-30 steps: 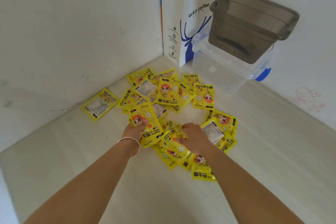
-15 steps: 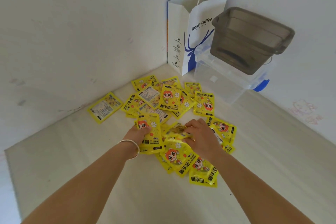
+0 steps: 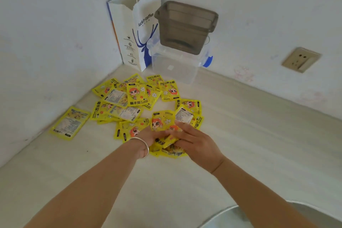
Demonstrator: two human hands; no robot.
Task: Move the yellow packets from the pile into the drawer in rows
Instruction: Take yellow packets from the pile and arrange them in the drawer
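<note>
Several yellow packets (image 3: 137, 94) with a cartoon face lie scattered on the pale floor in the corner. One packet (image 3: 70, 123) lies apart at the left. My left hand (image 3: 150, 138), with a bracelet on its wrist, and my right hand (image 3: 193, 141) meet at the near edge of the pile. Together they hold a small bunch of packets (image 3: 167, 147) between them. My right fingers reach over the bunch and the thumb pinches from below. A grey see-through drawer (image 3: 186, 26) sits on a clear box (image 3: 174, 66) at the back.
A white and blue paper bag (image 3: 137, 29) stands in the corner next to the clear box. Walls close in on the left and the back, and a wall socket (image 3: 300, 59) is at the right. A grey rounded object (image 3: 259, 214) shows at the bottom right.
My hands have come together and gathered loose packets into a bunch at the near edge of the pile. The view has shifted right, bringing the socket into sight.
</note>
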